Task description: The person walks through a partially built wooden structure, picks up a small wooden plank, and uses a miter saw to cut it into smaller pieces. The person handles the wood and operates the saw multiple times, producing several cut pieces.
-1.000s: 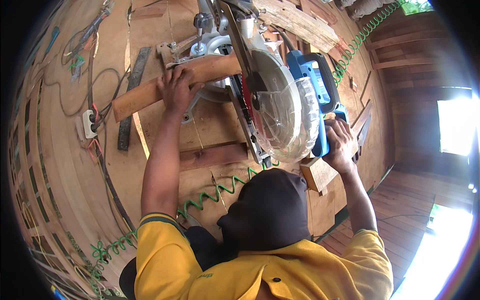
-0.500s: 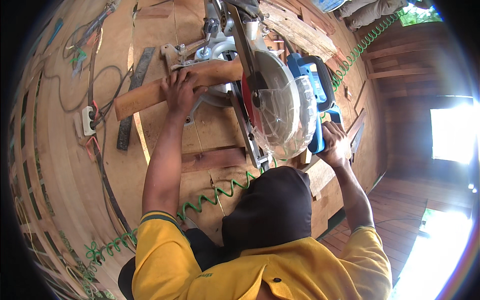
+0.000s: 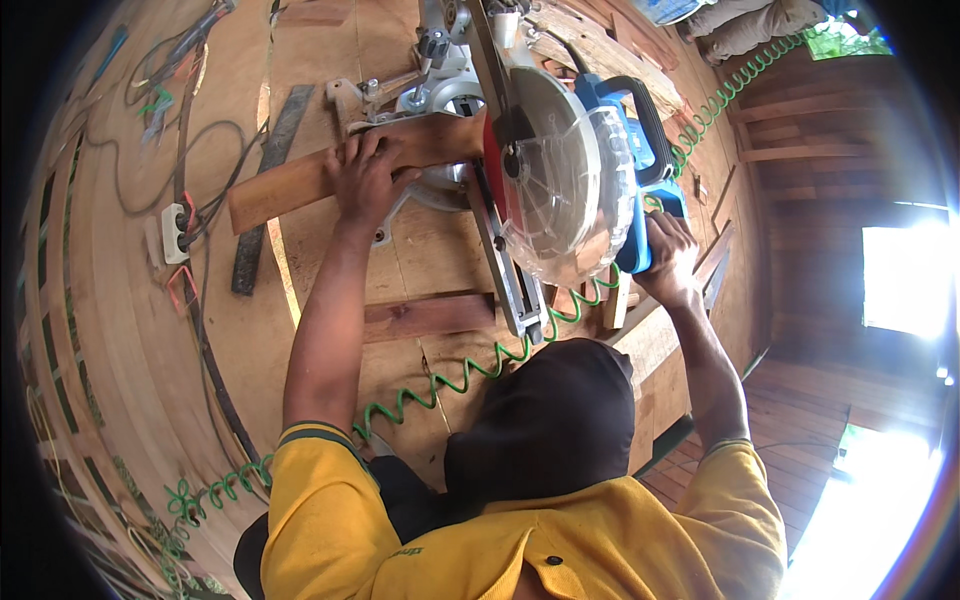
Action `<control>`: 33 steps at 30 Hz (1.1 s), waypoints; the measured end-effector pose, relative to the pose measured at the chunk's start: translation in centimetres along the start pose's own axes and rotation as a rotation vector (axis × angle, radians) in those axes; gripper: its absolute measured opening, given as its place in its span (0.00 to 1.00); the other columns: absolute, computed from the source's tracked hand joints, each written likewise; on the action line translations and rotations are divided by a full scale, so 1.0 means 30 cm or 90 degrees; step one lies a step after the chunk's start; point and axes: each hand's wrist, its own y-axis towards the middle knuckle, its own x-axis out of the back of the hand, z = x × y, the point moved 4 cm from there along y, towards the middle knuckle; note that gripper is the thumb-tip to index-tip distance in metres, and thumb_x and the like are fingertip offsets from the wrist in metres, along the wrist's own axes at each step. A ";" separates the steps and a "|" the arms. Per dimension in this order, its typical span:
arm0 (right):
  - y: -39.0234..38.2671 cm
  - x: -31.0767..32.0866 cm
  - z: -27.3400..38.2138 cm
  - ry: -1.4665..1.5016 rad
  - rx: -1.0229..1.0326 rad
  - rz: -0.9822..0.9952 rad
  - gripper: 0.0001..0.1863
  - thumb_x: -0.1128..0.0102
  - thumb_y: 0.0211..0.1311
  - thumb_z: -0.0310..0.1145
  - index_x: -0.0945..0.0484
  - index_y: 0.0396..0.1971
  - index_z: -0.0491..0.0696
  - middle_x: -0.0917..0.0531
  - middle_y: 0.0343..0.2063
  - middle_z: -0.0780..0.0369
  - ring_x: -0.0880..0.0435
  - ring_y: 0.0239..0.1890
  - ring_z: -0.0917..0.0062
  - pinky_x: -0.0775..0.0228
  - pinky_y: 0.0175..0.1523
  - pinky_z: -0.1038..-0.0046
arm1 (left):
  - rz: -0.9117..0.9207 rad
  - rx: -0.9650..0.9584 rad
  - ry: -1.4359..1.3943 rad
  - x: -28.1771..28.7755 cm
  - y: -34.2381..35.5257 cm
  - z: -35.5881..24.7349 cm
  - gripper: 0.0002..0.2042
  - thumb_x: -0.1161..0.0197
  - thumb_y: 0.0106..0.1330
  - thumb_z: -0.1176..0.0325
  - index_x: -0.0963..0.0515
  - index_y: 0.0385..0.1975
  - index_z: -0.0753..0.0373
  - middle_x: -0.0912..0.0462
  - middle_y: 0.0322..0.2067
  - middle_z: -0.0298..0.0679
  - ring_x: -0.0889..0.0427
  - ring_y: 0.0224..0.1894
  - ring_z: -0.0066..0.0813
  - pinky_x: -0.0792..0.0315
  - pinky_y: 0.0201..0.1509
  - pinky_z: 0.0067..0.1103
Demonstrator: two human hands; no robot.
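My left hand (image 3: 365, 180) grips a reddish-brown wooden board (image 3: 270, 190) lying across the base (image 3: 445, 195) of a mitre saw, its fingers over the top face. The board's right end meets the red-sided blade (image 3: 493, 165), partly covered by a clear plastic guard (image 3: 570, 200) and grey housing. My right hand (image 3: 668, 255) is wrapped round the blue handle (image 3: 636, 245) at the saw's right side, low on the motor body. A dark reddish offcut (image 3: 420, 318) lies below the saw.
A green coiled hose (image 3: 460, 375) crosses the plywood floor (image 3: 390, 270). A dark strip (image 3: 258, 250), power strip (image 3: 173, 235) and cables lie left; planks (image 3: 600, 60) lie behind the saw. Another person's trousered legs (image 3: 760, 30) show top right. Bright openings (image 3: 900, 280) are at the right.
My right hand and the saw's head with its guard have moved steadily upward in the picture, away from me. My left hand stays on the board with little movement.
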 end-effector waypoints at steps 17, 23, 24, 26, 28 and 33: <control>0.229 -0.071 -0.055 0.007 -0.013 -0.059 0.13 0.32 0.43 0.28 0.28 0.27 0.48 0.23 0.27 0.58 0.20 0.33 0.57 0.28 0.41 0.61 | 0.026 0.026 0.006 0.003 0.004 -0.004 0.25 0.26 0.50 0.44 0.16 0.47 0.46 0.24 0.54 0.30 0.32 0.61 0.37 0.45 0.67 0.48; 0.276 -0.080 -0.077 0.013 -0.011 -0.054 0.13 0.32 0.44 0.29 0.26 0.30 0.48 0.21 0.29 0.58 0.19 0.35 0.56 0.27 0.42 0.60 | 0.069 0.054 0.022 0.003 0.004 -0.011 0.24 0.26 0.52 0.45 0.16 0.49 0.45 0.24 0.55 0.30 0.32 0.62 0.37 0.46 0.68 0.49; 0.277 -0.077 -0.077 0.018 -0.018 -0.042 0.14 0.31 0.45 0.29 0.25 0.33 0.48 0.20 0.31 0.57 0.18 0.37 0.56 0.26 0.43 0.60 | 0.072 0.056 0.022 0.002 0.004 -0.009 0.24 0.26 0.52 0.44 0.16 0.49 0.45 0.24 0.55 0.30 0.32 0.62 0.36 0.46 0.68 0.50; 0.287 -0.050 -0.072 0.031 -0.029 -0.034 0.17 0.29 0.47 0.31 0.23 0.39 0.49 0.18 0.35 0.57 0.17 0.40 0.55 0.25 0.45 0.59 | 0.077 0.061 0.025 0.001 0.006 -0.001 0.25 0.26 0.53 0.44 0.16 0.50 0.45 0.25 0.56 0.30 0.32 0.63 0.36 0.47 0.69 0.50; 0.308 -0.006 -0.068 0.049 -0.035 -0.042 0.21 0.27 0.49 0.32 0.22 0.45 0.51 0.17 0.39 0.56 0.16 0.43 0.54 0.24 0.48 0.58 | 0.098 0.066 0.020 -0.003 0.000 0.005 0.25 0.26 0.53 0.44 0.16 0.50 0.45 0.25 0.56 0.30 0.33 0.63 0.36 0.47 0.69 0.51; 0.453 0.226 -0.192 0.115 -0.030 -0.106 0.31 0.25 0.50 0.29 0.27 0.56 0.50 0.14 0.43 0.55 0.12 0.45 0.58 0.20 0.45 0.62 | 0.101 0.072 0.011 0.000 0.006 0.007 0.27 0.24 0.51 0.45 0.16 0.51 0.47 0.26 0.58 0.30 0.33 0.64 0.36 0.46 0.69 0.50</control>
